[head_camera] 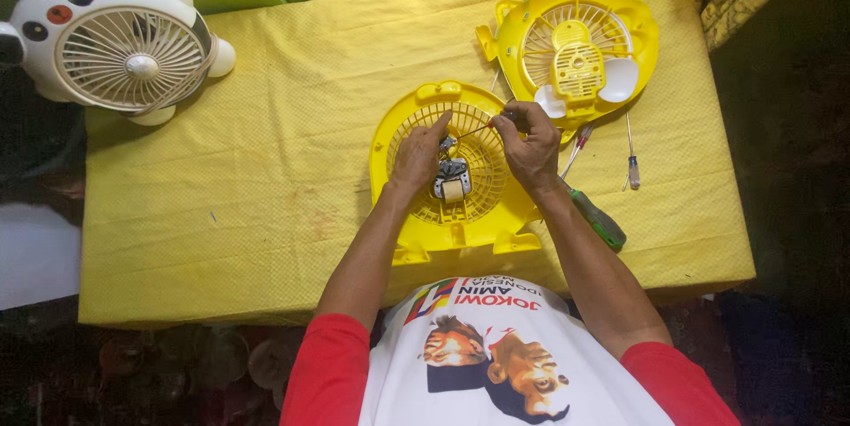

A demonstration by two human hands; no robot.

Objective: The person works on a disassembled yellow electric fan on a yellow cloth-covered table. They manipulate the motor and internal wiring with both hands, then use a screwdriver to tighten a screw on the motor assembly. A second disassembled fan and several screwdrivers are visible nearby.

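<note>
A yellow fan housing (416, 231) with a round grille lies flat on the yellow-covered table (266, 178). A small metal motor (452, 178) sits at the grille's centre. My left hand (418, 156) rests on the grille, its fingertips touching the top of the motor. My right hand (529, 147) pinches a thin red wire (474, 130) that runs from the motor towards it. Both forearms reach in from below.
A second yellow fan shell (575, 45) lies at the back right. A green-handled screwdriver (598, 220) and a thin screwdriver (632, 165) lie to the right. A white panda-shaped fan (119, 36) stands at the back left. The table edge runs near my body.
</note>
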